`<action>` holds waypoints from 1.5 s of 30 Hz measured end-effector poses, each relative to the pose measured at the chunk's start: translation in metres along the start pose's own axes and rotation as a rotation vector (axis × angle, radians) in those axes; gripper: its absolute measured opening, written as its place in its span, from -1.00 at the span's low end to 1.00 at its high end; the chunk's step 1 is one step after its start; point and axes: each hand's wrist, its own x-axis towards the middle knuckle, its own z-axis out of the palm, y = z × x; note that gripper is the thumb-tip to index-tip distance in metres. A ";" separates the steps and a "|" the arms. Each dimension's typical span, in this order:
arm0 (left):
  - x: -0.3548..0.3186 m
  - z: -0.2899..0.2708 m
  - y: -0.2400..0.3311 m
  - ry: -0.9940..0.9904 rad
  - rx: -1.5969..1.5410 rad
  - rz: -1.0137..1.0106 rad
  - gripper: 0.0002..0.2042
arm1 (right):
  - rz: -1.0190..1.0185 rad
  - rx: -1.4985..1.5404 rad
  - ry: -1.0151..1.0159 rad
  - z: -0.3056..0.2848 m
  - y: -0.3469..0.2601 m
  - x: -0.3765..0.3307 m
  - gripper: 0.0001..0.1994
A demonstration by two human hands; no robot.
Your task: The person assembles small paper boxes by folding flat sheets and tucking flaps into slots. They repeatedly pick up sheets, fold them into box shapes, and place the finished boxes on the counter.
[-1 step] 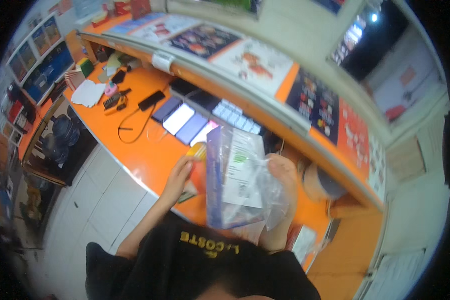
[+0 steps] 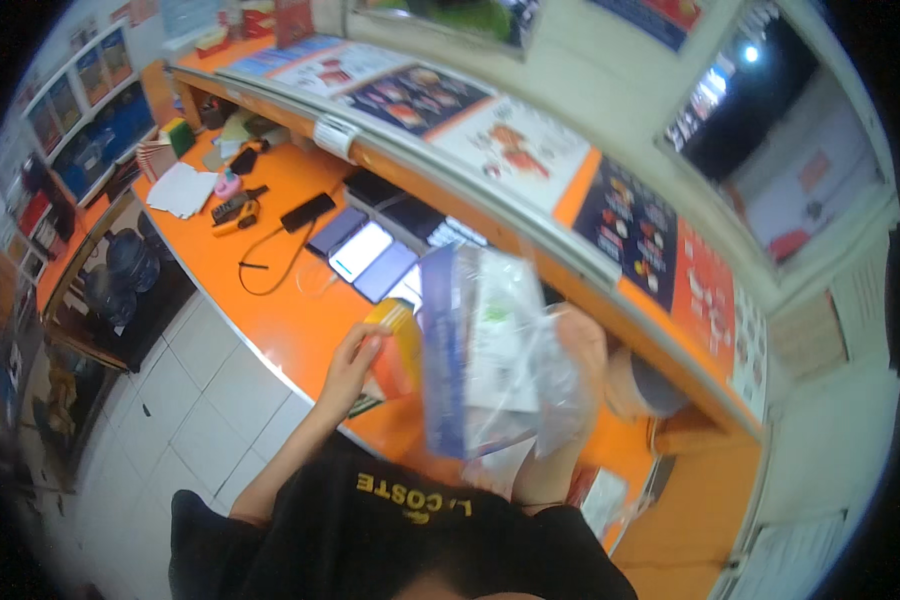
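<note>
My left hand [image 2: 355, 365] grips a small orange-and-yellow box [image 2: 398, 350] just above the orange counter [image 2: 270, 290]. My right hand [image 2: 582, 345] holds up a clear plastic bag [image 2: 490, 350] with a blue edge and white printed packets inside. The bag hangs upright between my hands and hides most of my right hand's fingers. The box sits right beside the bag's left edge; whether they touch is unclear.
Several phones [image 2: 365, 250] lie in a row on the counter, beside a black power bank [image 2: 307, 212] with a cable. White papers [image 2: 185, 190] and small items lie further left. Posters cover the raised ledge [image 2: 510, 140]. Water bottles [image 2: 120, 270] stand under the counter, above the white tile floor [image 2: 190, 400].
</note>
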 end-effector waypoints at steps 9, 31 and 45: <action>-0.039 -0.075 0.025 0.208 0.069 0.176 -0.90 | -0.287 0.211 0.068 0.068 -0.021 0.268 -0.70; -0.075 -0.348 0.090 0.161 0.850 0.343 -0.72 | 0.503 -0.387 -0.604 0.378 0.313 0.074 -0.43; -0.082 -0.469 0.102 1.018 0.997 0.356 -0.26 | -0.342 -0.622 -1.162 0.571 0.400 0.075 -0.65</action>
